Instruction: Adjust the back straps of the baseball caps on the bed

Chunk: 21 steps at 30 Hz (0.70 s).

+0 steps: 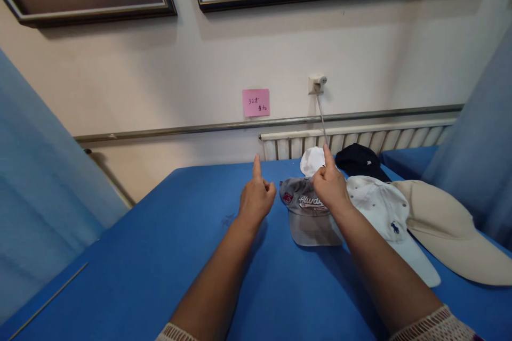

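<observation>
Both my arms reach forward over the blue-covered bed, each index finger pointing up toward the wall while the other fingers curl in. My left hand [256, 195] is over the blue cover, left of the caps, with nothing in it. Above the caps is my right hand [331, 181], also holding nothing and hiding part of the grey cap [308, 218] with "Always" lettering. Near it lie a small white cap [310, 161], a black cap [356, 159], a white cap with a dark blue horse logo [378, 205] and a beige wide-brimmed visor hat [436, 213].
The blue bed cover [172, 240] spans the foreground. Behind it are a radiator [400, 137], a wall rail [192, 129], a plugged-in socket [317, 85] and a pink handwritten note [256, 103]. Blue curtains [44, 186] hang on both sides. A thin rod [48, 301] lies lower left.
</observation>
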Available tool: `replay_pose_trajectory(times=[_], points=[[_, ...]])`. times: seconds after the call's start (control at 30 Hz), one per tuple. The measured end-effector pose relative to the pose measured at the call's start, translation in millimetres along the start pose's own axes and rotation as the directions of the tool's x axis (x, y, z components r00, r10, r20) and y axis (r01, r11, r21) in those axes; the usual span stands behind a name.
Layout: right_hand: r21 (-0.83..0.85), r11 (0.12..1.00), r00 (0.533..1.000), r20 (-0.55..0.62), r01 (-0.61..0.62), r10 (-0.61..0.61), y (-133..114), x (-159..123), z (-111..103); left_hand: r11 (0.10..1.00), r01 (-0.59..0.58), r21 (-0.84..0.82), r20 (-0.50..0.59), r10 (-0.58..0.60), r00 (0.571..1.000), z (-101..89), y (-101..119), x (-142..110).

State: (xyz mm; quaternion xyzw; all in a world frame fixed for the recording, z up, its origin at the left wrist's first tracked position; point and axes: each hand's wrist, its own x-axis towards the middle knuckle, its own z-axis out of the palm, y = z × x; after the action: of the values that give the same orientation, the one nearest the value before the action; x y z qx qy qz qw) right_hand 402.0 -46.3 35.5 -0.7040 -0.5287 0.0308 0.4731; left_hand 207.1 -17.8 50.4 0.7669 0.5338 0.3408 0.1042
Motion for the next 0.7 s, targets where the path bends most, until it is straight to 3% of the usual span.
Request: replay_pose_trajectory(times=[0.3, 0.47, 0.57, 0.7], points=[[-0.084, 0.996, 0.996, 0.089, -0.002, 0.010, 4, 2, 5, 0.996, 0.023, 0.086, 0.076, -0.030, 0.997, 5.0, -5, 2], [-0.216, 0.974, 0.975, 0.220, 0.073, -0.024, 15, 5, 19, 0.990, -0.017, 0.142, 0.281, -0.024, 0.959, 19.0, -24, 7], [-0.323, 0.940, 0.967, 0.255, 0.112, -0.028, 26, 2, 34, 0.997, 0.073, 0.037, 0.390, -0.082, 0.917, 35.2, -43, 5], [-0.393, 0.915, 0.966, 0.257, 0.096, 0.009, 39, -5, 51, 0.981, 0.189, -0.051, 0.445, -0.148, 0.883, 57.4, -70, -8]])
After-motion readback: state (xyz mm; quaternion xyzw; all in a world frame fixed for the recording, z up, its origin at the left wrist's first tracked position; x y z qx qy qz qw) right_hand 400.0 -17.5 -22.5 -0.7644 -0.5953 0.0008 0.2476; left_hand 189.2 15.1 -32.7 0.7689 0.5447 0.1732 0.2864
